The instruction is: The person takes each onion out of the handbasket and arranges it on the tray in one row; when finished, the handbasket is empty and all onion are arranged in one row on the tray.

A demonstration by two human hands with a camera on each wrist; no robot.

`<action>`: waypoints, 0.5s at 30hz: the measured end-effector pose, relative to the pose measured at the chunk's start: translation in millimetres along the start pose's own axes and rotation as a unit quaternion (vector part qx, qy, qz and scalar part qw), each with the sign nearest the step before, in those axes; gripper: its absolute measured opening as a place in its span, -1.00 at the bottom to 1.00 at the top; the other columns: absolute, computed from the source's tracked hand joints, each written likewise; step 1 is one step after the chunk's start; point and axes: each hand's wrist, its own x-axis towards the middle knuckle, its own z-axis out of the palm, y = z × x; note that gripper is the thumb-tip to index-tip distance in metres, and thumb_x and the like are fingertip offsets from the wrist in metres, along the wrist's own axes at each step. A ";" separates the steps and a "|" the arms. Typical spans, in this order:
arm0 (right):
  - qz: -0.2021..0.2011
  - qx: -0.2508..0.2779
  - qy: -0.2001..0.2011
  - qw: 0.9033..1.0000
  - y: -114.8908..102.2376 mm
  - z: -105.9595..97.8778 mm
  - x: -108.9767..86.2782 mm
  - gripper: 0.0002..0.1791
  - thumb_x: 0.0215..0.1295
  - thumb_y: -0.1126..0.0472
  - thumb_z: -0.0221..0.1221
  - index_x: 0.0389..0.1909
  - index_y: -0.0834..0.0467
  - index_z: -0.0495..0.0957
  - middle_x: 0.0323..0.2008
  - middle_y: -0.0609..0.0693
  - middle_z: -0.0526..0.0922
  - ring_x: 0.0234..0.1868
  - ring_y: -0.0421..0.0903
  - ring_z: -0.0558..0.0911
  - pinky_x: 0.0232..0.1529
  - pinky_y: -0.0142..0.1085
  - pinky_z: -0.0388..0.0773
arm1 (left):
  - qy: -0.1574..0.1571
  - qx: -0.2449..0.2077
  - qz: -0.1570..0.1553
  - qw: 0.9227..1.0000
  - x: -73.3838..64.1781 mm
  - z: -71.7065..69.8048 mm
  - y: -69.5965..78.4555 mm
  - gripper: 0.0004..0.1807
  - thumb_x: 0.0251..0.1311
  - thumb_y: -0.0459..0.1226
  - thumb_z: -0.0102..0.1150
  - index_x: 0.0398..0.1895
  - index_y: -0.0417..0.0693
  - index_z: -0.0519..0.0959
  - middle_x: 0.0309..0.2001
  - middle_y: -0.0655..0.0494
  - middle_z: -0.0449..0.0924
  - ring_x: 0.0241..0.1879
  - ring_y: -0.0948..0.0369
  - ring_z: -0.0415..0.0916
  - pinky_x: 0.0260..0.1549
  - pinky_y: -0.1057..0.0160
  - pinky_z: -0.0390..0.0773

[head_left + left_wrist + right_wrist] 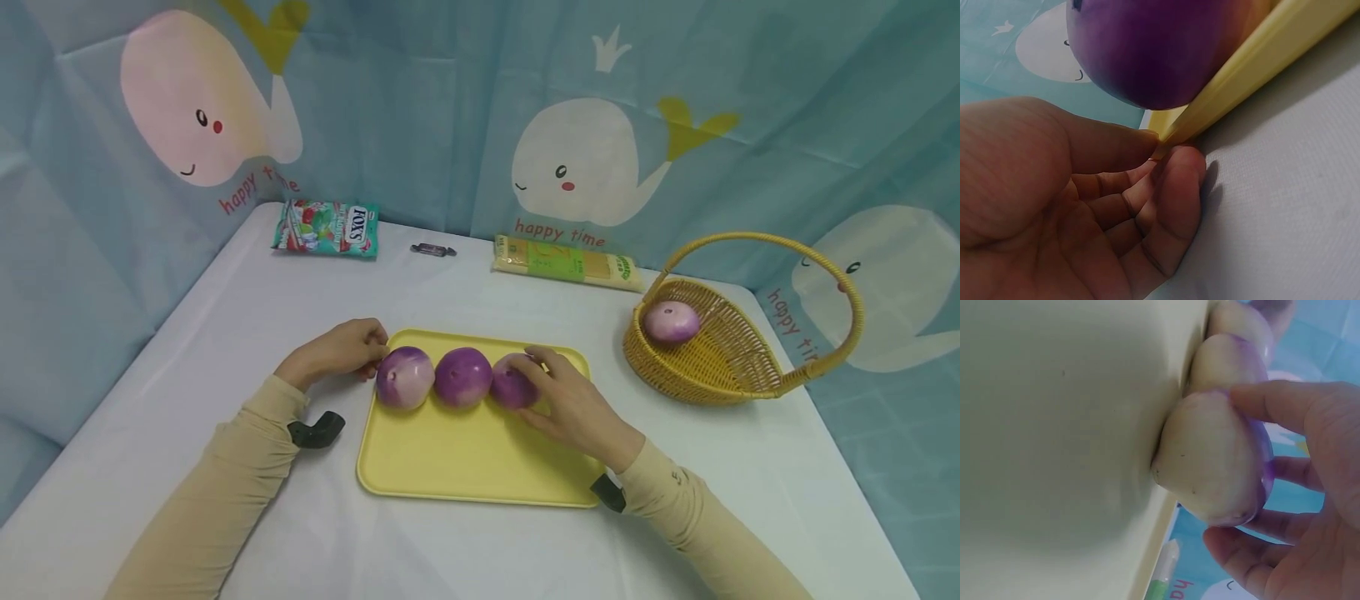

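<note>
Three purple-and-white turnips stand side by side along the far part of a yellow tray (pixel 480 467). My right hand (pixel 573 408) grips the rightmost turnip (pixel 510 385), thumb on one side and fingers round the other; its pale underside faces the right wrist camera. Beside it are the middle turnip (pixel 462 378) and the left turnip (pixel 405 378). At the tray's far left corner, my left hand (pixel 341 348) pinches the rim (pixel 1210 103) between thumb and fingers, with the turnip's purple side close above in the left wrist view.
To the right stands a wicker basket (pixel 675 379) with a tall handle, holding another turnip (pixel 672 322). Along the back lie a green candy bag (pixel 327 228), a small dark wrapped candy (pixel 432 249) and a noodle packet (pixel 567 262), before a blue curtain (pixel 420 125).
</note>
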 end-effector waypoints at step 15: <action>0.005 0.005 0.003 1.000 -0.2 0.0 -0.1 -0.24 0.01 0.09 0.46 0.27 0.07 0.40 0.21 0.26 0.46 0.16 0.17 0.55 0.07 0.01 0.59 | -0.001 -0.012 0.007 1.000 -0.2 0.0 -0.1 -0.78 0.39 -0.34 -0.10 -0.04 -0.33 0.37 -0.43 0.02 0.53 -0.47 0.22 0.48 -0.41 0.30 0.55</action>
